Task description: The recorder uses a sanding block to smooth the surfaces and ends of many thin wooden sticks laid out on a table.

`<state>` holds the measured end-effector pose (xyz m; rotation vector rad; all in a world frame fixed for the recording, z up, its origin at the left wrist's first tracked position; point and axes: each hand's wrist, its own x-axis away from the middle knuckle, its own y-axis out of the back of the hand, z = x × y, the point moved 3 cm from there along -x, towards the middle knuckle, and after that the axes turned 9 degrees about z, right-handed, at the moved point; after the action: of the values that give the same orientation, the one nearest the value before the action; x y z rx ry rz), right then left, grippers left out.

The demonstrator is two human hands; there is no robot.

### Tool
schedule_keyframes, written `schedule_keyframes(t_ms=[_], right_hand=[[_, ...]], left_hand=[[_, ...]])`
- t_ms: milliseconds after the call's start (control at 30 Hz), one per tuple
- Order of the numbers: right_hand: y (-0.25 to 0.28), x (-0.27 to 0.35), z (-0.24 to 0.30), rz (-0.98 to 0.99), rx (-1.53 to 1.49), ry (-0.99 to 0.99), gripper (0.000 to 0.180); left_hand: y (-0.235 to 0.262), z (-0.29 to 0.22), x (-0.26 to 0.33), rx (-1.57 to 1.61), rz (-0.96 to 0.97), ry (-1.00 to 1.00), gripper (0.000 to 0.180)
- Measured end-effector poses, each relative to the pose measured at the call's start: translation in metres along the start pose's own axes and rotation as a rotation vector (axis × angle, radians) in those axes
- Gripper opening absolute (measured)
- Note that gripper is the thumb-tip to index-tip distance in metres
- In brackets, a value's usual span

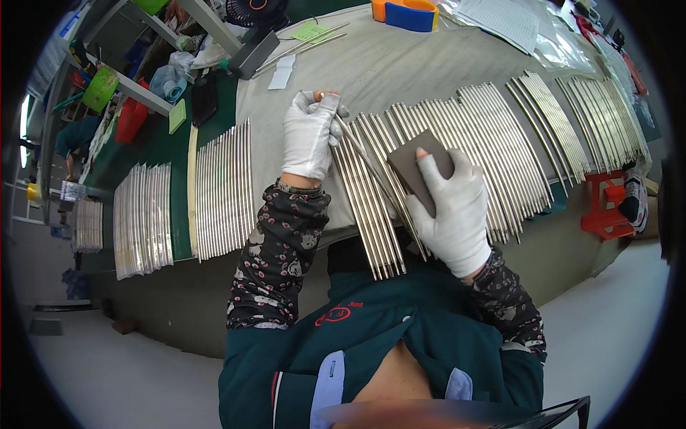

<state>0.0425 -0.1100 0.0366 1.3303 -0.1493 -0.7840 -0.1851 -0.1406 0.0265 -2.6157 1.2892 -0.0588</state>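
My left hand (306, 143), in a white glove with bare fingertips, is closed around the far end of a thin metal rod (366, 160). The rod slants toward me and to the right, above other rods. My right hand (459, 218), gloved the same way, grips a flat grey-brown block (412, 168) that looks like a sanding block. Its thumb lies on top, and the near end of the held rod passes close by the block's left side; whether they touch, I cannot tell. Beneath both lie rows of shiny metal rods (496, 146), and a few stick out past the table's near edge (371, 232).
More rods lie in groups at the left (225, 193) and far right (604, 118). Plastic-wrapped bundles (143, 218) sit further left. Tape in an orange and blue holder (405, 14), papers (500, 21) and a small fan (256, 11) are at the back. A red stool (606, 207) stands right.
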Motion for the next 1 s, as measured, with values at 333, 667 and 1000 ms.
schedule_keyframes(t_ms=[333, 667, 1000], right_hand=[[0.009, 0.000, 0.021, 0.098, -0.126, 0.194, 0.060], [0.003, -0.011, 0.003, 0.086, -0.014, 0.084, 0.058], [0.013, -0.012, 0.006, -0.049, 0.043, 0.073, 0.059]], left_hand=[[-0.006, -0.005, -0.003, -0.015, 0.003, -0.003, 0.022], [-0.006, -0.002, -0.002, -0.043, 0.012, -0.022, 0.021], [-0.002, 0.003, -0.005, -0.016, 0.029, -0.023, 0.022]])
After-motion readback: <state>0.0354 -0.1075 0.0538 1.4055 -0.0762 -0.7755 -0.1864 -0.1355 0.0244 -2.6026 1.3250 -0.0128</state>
